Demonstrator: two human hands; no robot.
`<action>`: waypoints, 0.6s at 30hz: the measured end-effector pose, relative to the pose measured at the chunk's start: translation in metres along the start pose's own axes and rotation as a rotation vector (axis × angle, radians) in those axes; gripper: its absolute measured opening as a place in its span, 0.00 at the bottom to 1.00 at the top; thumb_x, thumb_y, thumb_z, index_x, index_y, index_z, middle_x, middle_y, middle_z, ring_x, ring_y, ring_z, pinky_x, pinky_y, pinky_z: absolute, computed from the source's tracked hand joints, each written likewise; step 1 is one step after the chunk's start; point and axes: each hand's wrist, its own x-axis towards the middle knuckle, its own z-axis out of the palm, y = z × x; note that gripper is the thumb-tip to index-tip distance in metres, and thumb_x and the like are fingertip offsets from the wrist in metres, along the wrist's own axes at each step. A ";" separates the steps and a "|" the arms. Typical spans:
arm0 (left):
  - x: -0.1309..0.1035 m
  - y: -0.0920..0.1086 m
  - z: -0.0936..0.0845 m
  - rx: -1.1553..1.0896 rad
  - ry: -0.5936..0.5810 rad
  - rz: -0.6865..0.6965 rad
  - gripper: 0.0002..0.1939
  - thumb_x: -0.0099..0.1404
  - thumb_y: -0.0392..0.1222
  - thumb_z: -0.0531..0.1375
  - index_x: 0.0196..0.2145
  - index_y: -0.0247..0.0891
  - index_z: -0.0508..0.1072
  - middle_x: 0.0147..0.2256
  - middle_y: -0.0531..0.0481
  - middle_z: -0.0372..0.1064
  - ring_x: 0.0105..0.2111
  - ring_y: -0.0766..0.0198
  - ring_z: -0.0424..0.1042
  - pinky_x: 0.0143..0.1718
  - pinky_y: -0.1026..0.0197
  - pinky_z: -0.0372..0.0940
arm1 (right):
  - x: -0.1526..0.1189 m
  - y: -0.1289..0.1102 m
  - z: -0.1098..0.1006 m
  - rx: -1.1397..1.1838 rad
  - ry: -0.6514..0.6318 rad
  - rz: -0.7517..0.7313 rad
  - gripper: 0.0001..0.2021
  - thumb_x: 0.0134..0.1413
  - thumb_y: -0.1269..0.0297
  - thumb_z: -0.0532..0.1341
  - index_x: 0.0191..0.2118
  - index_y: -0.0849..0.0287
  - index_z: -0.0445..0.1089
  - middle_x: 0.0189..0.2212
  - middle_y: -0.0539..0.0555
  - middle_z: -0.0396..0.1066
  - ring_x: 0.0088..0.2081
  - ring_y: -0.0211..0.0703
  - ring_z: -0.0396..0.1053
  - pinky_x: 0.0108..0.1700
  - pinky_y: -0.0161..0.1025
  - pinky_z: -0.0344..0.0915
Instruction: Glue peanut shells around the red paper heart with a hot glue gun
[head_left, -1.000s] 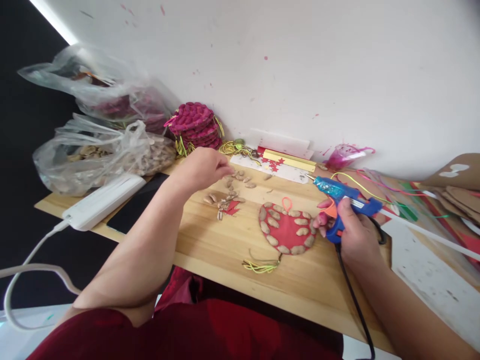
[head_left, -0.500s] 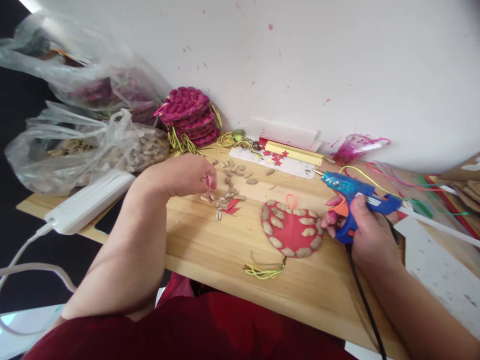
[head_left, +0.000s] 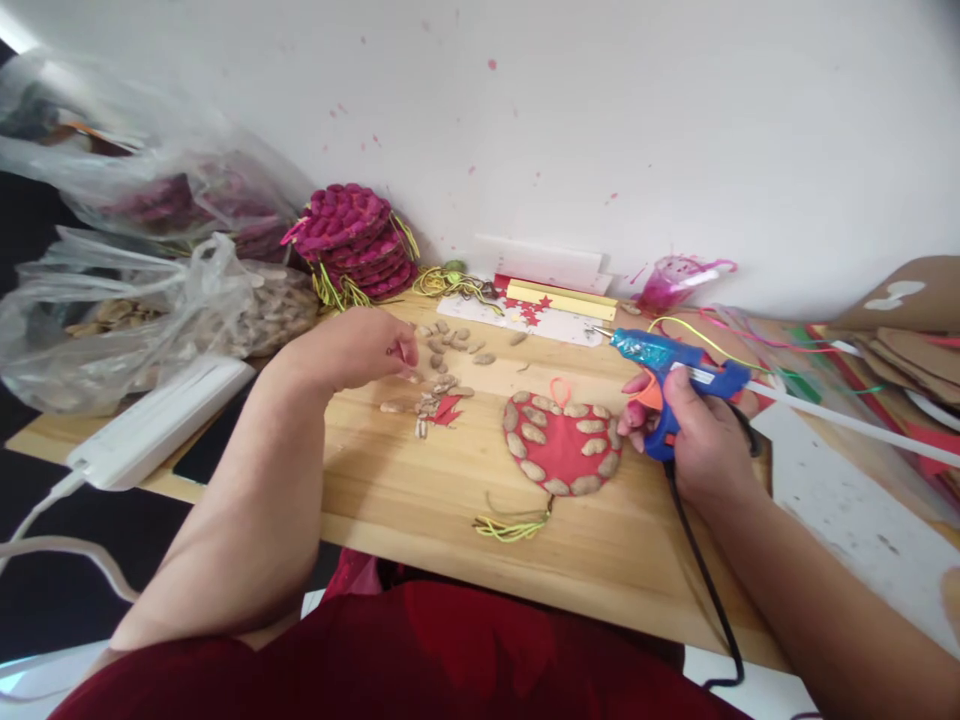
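My right hand [head_left: 709, 440] grips a blue hot glue gun [head_left: 651, 350] by its handle, nozzle to the left and white glue stick at the rear. Just left of that hand lies a round red piece [head_left: 562, 445] edged with peanuts, more of them across its upper part. It has an orange loop [head_left: 558, 390] on top and a yellow-green tassel [head_left: 512, 527] below. My left hand [head_left: 364, 345] hovers by loose peanuts [head_left: 484, 358], fingers curled together; what they hold, if anything, is hidden. Shell bits and red scraps [head_left: 448, 410] lie nearby.
Stacked magenta peanut discs [head_left: 349, 240] stand by the wall. Plastic bags [head_left: 150, 310] of peanuts and a white power strip [head_left: 161, 420] are at left. Red stars [head_left: 532, 312] lie on paper; a pink-stained cup [head_left: 671, 285] stands behind. The glue gun's black cord [head_left: 694, 560] crosses the table edge.
The whole view has shifted, so most things sit further left in the picture. My left hand stays by the peanuts, and my right hand still holds the glue gun beside the red piece.
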 end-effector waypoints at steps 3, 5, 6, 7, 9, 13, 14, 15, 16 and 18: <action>-0.002 0.005 0.000 -0.024 -0.041 -0.020 0.07 0.59 0.38 0.61 0.32 0.41 0.80 0.30 0.53 0.79 0.31 0.60 0.73 0.34 0.62 0.59 | 0.000 -0.001 0.001 0.020 -0.009 0.011 0.26 0.54 0.35 0.68 0.34 0.59 0.75 0.20 0.51 0.70 0.22 0.43 0.72 0.20 0.35 0.60; -0.003 0.006 0.002 -0.026 -0.038 -0.025 0.07 0.60 0.36 0.61 0.32 0.40 0.80 0.29 0.54 0.79 0.31 0.62 0.72 0.34 0.63 0.58 | 0.000 -0.002 0.003 0.029 -0.009 0.020 0.29 0.49 0.32 0.69 0.32 0.58 0.73 0.19 0.50 0.68 0.21 0.42 0.71 0.19 0.34 0.59; -0.003 0.005 0.003 -0.032 -0.003 0.020 0.09 0.64 0.36 0.59 0.35 0.40 0.81 0.31 0.54 0.80 0.32 0.63 0.71 0.36 0.63 0.58 | 0.000 -0.003 0.004 0.030 -0.012 0.015 0.30 0.48 0.30 0.68 0.31 0.57 0.72 0.18 0.49 0.68 0.20 0.41 0.70 0.18 0.34 0.59; -0.002 0.004 0.005 -0.022 0.007 0.029 0.10 0.67 0.39 0.59 0.35 0.39 0.81 0.32 0.54 0.80 0.32 0.63 0.71 0.37 0.62 0.58 | 0.000 -0.003 0.005 0.033 -0.017 0.014 0.30 0.48 0.29 0.68 0.30 0.56 0.71 0.19 0.49 0.69 0.21 0.41 0.70 0.19 0.34 0.60; 0.001 -0.002 0.008 0.010 0.000 0.035 0.18 0.70 0.54 0.58 0.33 0.41 0.82 0.30 0.55 0.80 0.30 0.64 0.69 0.36 0.61 0.58 | 0.001 -0.001 0.005 0.033 -0.027 0.014 0.30 0.48 0.29 0.67 0.30 0.55 0.70 0.19 0.49 0.69 0.20 0.40 0.70 0.19 0.33 0.60; 0.005 -0.009 0.007 0.041 -0.016 0.010 0.38 0.63 0.79 0.52 0.34 0.41 0.83 0.29 0.53 0.80 0.29 0.64 0.67 0.36 0.59 0.57 | 0.003 0.001 0.004 0.051 -0.050 0.004 0.30 0.51 0.28 0.65 0.31 0.56 0.71 0.19 0.48 0.68 0.20 0.38 0.69 0.20 0.33 0.64; 0.004 -0.008 0.004 0.057 -0.002 -0.022 0.38 0.63 0.79 0.52 0.35 0.41 0.84 0.29 0.53 0.81 0.29 0.65 0.68 0.36 0.59 0.57 | 0.003 0.001 0.004 0.056 -0.055 -0.004 0.30 0.51 0.29 0.65 0.31 0.56 0.72 0.19 0.48 0.68 0.20 0.37 0.69 0.21 0.33 0.64; 0.002 -0.004 0.001 0.068 0.019 -0.048 0.37 0.63 0.76 0.54 0.36 0.41 0.84 0.30 0.53 0.81 0.29 0.65 0.68 0.36 0.59 0.57 | 0.002 0.001 0.004 0.061 -0.061 -0.010 0.30 0.52 0.29 0.65 0.31 0.56 0.72 0.19 0.48 0.68 0.20 0.36 0.69 0.21 0.33 0.64; 0.000 0.003 -0.001 0.071 0.051 -0.056 0.33 0.65 0.72 0.55 0.38 0.40 0.84 0.30 0.53 0.81 0.29 0.65 0.68 0.36 0.60 0.57 | 0.002 0.000 0.004 0.064 -0.066 -0.011 0.30 0.52 0.29 0.65 0.31 0.57 0.72 0.19 0.47 0.68 0.20 0.36 0.68 0.21 0.33 0.63; -0.005 0.025 -0.004 0.018 0.085 -0.023 0.24 0.66 0.63 0.59 0.41 0.41 0.84 0.29 0.56 0.80 0.29 0.67 0.68 0.37 0.62 0.56 | 0.002 0.000 0.004 0.065 -0.074 -0.001 0.30 0.52 0.30 0.65 0.30 0.57 0.71 0.19 0.47 0.67 0.20 0.35 0.68 0.20 0.32 0.61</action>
